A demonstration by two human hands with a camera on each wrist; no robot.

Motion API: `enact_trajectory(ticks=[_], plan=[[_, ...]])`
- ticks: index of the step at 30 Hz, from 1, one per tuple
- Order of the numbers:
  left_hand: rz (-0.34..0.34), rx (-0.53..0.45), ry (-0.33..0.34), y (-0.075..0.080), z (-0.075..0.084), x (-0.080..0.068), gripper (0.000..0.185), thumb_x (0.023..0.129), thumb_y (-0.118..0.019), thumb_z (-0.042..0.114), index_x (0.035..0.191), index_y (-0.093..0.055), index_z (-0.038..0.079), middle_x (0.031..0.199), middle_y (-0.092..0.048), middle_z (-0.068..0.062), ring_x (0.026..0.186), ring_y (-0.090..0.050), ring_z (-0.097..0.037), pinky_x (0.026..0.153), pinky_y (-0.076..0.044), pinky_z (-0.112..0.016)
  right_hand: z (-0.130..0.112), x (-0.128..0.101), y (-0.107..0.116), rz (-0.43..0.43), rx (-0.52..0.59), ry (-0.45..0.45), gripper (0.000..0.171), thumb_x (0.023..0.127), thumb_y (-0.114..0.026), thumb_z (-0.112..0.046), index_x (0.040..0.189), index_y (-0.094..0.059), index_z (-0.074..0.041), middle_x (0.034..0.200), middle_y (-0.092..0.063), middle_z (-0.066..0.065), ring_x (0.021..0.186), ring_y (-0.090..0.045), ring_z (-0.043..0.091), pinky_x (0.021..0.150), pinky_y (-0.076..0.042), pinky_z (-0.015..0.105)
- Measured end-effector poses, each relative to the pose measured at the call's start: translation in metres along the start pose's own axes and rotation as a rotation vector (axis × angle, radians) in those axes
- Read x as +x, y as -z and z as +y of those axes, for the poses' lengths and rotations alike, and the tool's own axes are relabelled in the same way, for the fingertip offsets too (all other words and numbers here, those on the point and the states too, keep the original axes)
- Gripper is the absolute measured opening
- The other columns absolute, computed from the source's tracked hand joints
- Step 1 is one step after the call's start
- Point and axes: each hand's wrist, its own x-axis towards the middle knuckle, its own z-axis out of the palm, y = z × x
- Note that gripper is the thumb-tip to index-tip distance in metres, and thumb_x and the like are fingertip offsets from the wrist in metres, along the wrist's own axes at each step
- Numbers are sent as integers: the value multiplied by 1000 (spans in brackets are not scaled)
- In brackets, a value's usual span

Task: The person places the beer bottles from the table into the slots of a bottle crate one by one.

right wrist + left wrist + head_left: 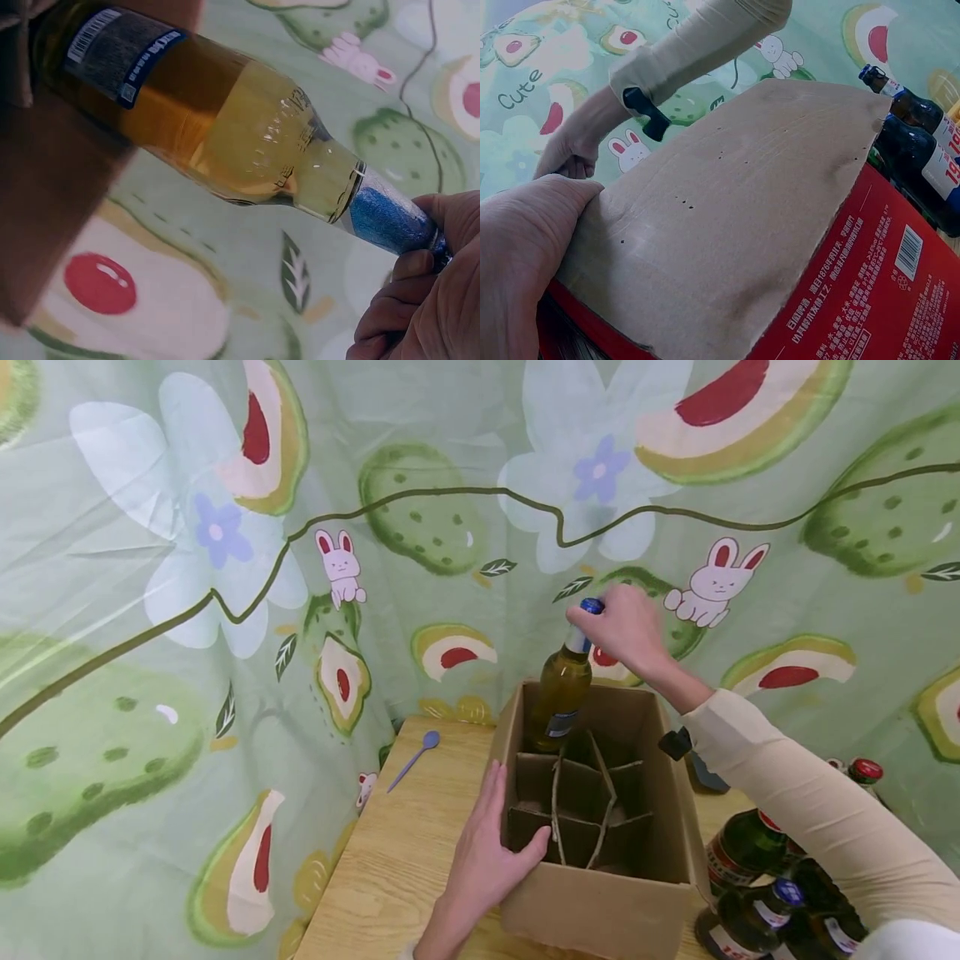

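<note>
An open cardboard box (600, 902) with cardboard dividers (592, 802) stands on a wooden table (397, 868). My right hand (626, 627) grips the blue-foiled neck of a clear bottle of amber drink (561, 693), whose base sits low in the box's far left cell. The right wrist view shows the same bottle (225, 135) with my fingers (401, 300) curled round its neck. My left hand (487, 852) clasps the box's left wall, thumb inside the rim. In the left wrist view that hand (525, 255) lies against the box's side (727, 217).
Several dark bottles with red or blue caps (757, 893) stand on the table right of the box, also visible as bottles (919, 142) in the left wrist view. A blue spoon (414, 760) lies left of the box. A patterned green cloth (225, 568) hangs behind.
</note>
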Motion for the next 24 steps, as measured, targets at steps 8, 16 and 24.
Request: enact_trajectory(ticks=[8,16,24], plan=[[12,7,-10,2,2,0,98,94,-70,58,168,-21,18,174,-16,2,155,-30,-27,116,-39,-58,10,-13,-36,-33,-53,30,46,91,-62,-34,54,-40,-14,50,-32,-4,44,-33,16,42,-27,31],[15,-9,-27,0,2,1,97,94,-70,55,168,-21,15,174,-15,2,156,-28,-26,117,-38,-57,18,-22,-69,-146,-153,121,50,93,-63,-32,52,-41,-14,50,-33,-3,44,-31,16,44,-26,31],[1,-13,-4,1,1,-1,97,94,-71,54,169,-20,17,174,-13,5,157,-27,-24,118,-38,-55,29,-29,-101,-276,-173,65,50,96,-68,-37,55,-50,-14,51,-43,-1,43,-43,18,41,-32,29]])
